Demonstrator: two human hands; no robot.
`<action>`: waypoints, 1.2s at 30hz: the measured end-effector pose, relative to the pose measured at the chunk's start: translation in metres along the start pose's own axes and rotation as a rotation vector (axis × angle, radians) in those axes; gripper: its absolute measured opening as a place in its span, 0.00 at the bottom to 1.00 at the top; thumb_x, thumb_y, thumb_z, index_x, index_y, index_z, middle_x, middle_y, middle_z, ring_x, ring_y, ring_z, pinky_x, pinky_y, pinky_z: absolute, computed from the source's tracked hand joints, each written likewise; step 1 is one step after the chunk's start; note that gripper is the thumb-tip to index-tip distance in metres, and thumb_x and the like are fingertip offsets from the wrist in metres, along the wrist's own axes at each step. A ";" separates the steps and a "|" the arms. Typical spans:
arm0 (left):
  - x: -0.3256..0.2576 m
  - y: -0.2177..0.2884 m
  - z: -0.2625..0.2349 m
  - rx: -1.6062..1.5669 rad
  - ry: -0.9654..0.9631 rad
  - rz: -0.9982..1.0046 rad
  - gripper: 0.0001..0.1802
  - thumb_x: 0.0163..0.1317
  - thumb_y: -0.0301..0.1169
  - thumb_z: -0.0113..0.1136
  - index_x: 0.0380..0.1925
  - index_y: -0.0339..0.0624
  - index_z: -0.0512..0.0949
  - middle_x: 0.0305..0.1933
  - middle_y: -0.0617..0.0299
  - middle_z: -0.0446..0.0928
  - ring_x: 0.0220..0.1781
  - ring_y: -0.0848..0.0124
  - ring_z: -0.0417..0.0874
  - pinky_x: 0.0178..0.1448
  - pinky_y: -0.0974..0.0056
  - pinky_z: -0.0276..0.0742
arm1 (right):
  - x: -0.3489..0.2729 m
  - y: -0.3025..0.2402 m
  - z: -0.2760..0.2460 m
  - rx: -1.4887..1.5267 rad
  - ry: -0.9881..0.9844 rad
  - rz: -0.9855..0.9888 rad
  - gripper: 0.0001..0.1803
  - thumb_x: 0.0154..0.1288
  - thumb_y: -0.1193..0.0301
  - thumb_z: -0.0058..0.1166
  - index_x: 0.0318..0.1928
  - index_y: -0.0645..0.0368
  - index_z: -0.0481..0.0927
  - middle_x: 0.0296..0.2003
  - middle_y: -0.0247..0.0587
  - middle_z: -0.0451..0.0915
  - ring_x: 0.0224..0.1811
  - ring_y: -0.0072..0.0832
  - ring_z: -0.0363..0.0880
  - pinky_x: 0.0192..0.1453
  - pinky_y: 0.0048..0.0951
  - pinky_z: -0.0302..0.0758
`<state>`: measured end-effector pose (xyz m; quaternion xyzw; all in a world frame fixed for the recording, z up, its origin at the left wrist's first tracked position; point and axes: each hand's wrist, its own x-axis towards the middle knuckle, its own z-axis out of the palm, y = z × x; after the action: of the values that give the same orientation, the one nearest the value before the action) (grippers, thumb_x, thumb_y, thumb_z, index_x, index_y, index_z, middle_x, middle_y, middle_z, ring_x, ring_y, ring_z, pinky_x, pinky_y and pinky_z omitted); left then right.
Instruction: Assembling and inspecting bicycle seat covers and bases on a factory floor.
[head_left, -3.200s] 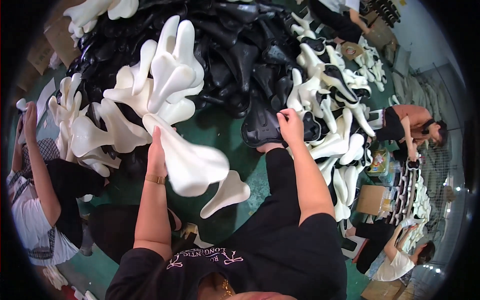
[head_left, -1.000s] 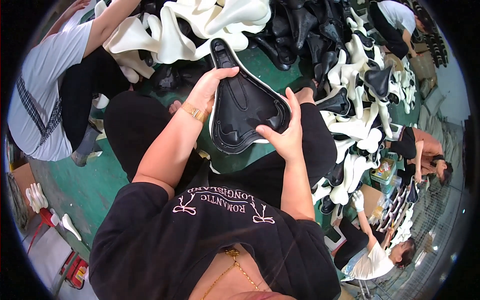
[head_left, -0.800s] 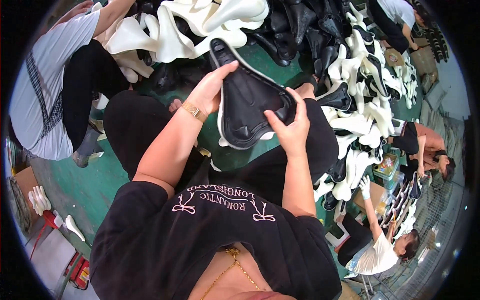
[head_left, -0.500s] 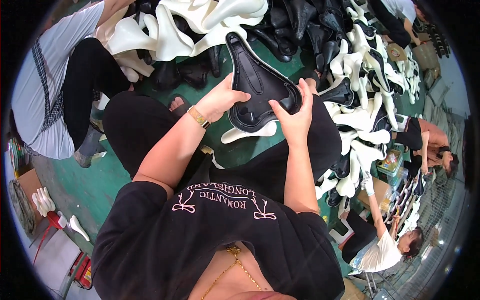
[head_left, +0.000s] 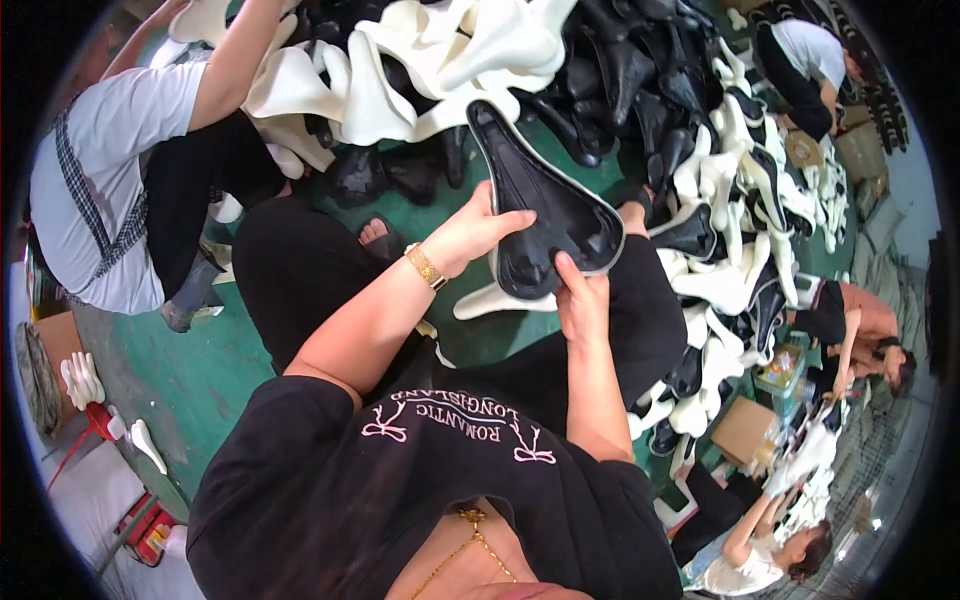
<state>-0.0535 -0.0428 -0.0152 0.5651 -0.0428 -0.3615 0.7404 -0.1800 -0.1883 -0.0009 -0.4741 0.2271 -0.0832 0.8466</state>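
While the person sits on the green floor [head_left: 190, 370] with legs out toward twelve o'clock, both hands hold up one black saddle [head_left: 540, 205] just above the lap. At nine o'clock a co-worker [head_left: 120, 190] in a white top and dark trousers sits close by, one bare arm stretched up toward the heap. Lower, at eight o'clock, a few small white pieces [head_left: 80, 378] lie at the floor's edge beside something red [head_left: 145, 520].

The left hand [head_left: 470, 232], a gold bracelet [head_left: 425, 266] on its wrist, is closed on the saddle's left edge, thumb laid across the black top. The saddle points its narrow nose toward eleven o'clock and its broad rear toward four o'clock; a pale rim runs round it. A white saddle [head_left: 500, 298] lies under it across the thigh. The right hand [head_left: 582, 300] grips the broad rear from below, thumb up against the rim.

From eleven to two o'clock spreads a heap [head_left: 560, 60] of black and white saddles, touching and overlapping. More saddles [head_left: 730, 250] trail down the right side toward four o'clock. Beyond them, from one to five o'clock, other people [head_left: 850, 335] sit or bend among cardboard boxes [head_left: 745, 432].
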 end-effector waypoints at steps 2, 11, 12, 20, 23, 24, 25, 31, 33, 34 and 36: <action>0.009 0.018 -0.002 -0.185 0.071 -0.049 0.25 0.64 0.36 0.61 0.58 0.43 0.66 0.49 0.63 0.78 0.45 0.76 0.81 0.46 0.67 0.79 | -0.008 -0.010 -0.012 -0.004 -0.012 0.058 0.32 0.60 0.77 0.59 0.65 0.64 0.64 0.60 0.43 0.72 0.61 0.34 0.72 0.67 0.35 0.67; 0.056 -0.014 -0.022 0.231 0.290 0.156 0.15 0.63 0.36 0.61 0.43 0.38 0.75 0.37 0.62 0.77 0.34 0.78 0.76 0.35 0.69 0.76 | -0.015 -0.045 -0.077 -0.239 0.201 0.399 0.33 0.64 0.57 0.58 0.65 0.59 0.66 0.57 0.44 0.75 0.59 0.33 0.73 0.64 0.36 0.69; 0.057 -0.012 -0.012 0.267 0.251 0.085 0.17 0.64 0.38 0.61 0.45 0.38 0.74 0.37 0.62 0.77 0.34 0.77 0.77 0.34 0.67 0.77 | -0.007 -0.063 -0.090 -0.350 0.279 0.424 0.33 0.65 0.55 0.58 0.64 0.60 0.68 0.55 0.44 0.76 0.56 0.32 0.76 0.61 0.36 0.72; 0.148 0.012 -0.046 -0.198 0.175 -0.159 0.30 0.67 0.49 0.55 0.59 0.39 0.63 0.54 0.52 0.72 0.53 0.62 0.78 0.53 0.54 0.77 | 0.074 -0.276 -0.237 0.016 0.326 -0.410 0.20 0.67 0.53 0.55 0.45 0.57 0.77 0.44 0.40 0.81 0.39 0.25 0.80 0.34 0.20 0.78; 0.184 0.012 -0.072 -0.545 0.263 -0.163 0.43 0.67 0.52 0.53 0.69 0.35 0.49 0.64 0.43 0.65 0.61 0.57 0.73 0.58 0.50 0.74 | 0.138 -0.267 -0.230 -0.102 0.309 -0.245 0.19 0.66 0.60 0.56 0.50 0.58 0.75 0.48 0.43 0.79 0.40 0.26 0.79 0.41 0.27 0.77; 0.195 0.014 -0.081 -0.582 0.266 -0.161 0.48 0.67 0.54 0.51 0.72 0.34 0.42 0.68 0.43 0.60 0.63 0.56 0.71 0.61 0.50 0.72 | 0.163 -0.248 -0.226 -0.152 0.269 -0.149 0.20 0.64 0.62 0.57 0.52 0.59 0.74 0.48 0.43 0.79 0.41 0.27 0.79 0.43 0.31 0.77; 0.204 0.014 -0.088 -0.601 0.296 -0.166 0.50 0.66 0.58 0.51 0.72 0.35 0.41 0.68 0.43 0.60 0.63 0.56 0.71 0.62 0.50 0.71 | 0.191 -0.218 -0.209 -0.199 0.225 -0.050 0.21 0.63 0.64 0.58 0.54 0.59 0.73 0.48 0.43 0.79 0.42 0.29 0.78 0.46 0.35 0.77; 0.260 0.014 -0.108 -0.907 0.319 -0.267 0.63 0.55 0.71 0.50 0.72 0.36 0.37 0.70 0.45 0.57 0.65 0.52 0.69 0.65 0.46 0.68 | 0.332 -0.059 -0.130 -0.339 0.150 0.325 0.29 0.65 0.69 0.56 0.65 0.56 0.66 0.55 0.53 0.73 0.51 0.44 0.77 0.52 0.46 0.79; 0.272 0.018 -0.104 -0.969 0.339 -0.259 0.67 0.51 0.75 0.50 0.72 0.36 0.36 0.71 0.47 0.57 0.67 0.52 0.67 0.66 0.44 0.66 | 0.373 -0.021 -0.108 -0.090 0.237 0.376 0.32 0.63 0.71 0.58 0.67 0.50 0.64 0.62 0.54 0.65 0.58 0.48 0.72 0.54 0.51 0.77; 0.276 0.018 -0.114 -0.996 0.327 -0.250 0.69 0.49 0.75 0.52 0.72 0.37 0.33 0.70 0.47 0.58 0.69 0.53 0.66 0.67 0.46 0.65 | 0.387 -0.004 -0.095 0.046 0.216 0.346 0.32 0.62 0.71 0.59 0.66 0.49 0.65 0.64 0.52 0.62 0.59 0.48 0.69 0.55 0.51 0.76; 0.287 0.024 -0.110 -0.936 0.413 -0.233 0.58 0.52 0.69 0.55 0.69 0.35 0.50 0.66 0.49 0.64 0.65 0.55 0.70 0.68 0.50 0.66 | 0.410 0.016 -0.088 0.185 0.319 0.226 0.30 0.61 0.74 0.61 0.63 0.49 0.69 0.61 0.49 0.64 0.55 0.44 0.71 0.51 0.48 0.77</action>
<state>0.2210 -0.1188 -0.1331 0.2344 0.3334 -0.3030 0.8614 0.1397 -0.3930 -0.1795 -0.3468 0.4012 -0.0823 0.8438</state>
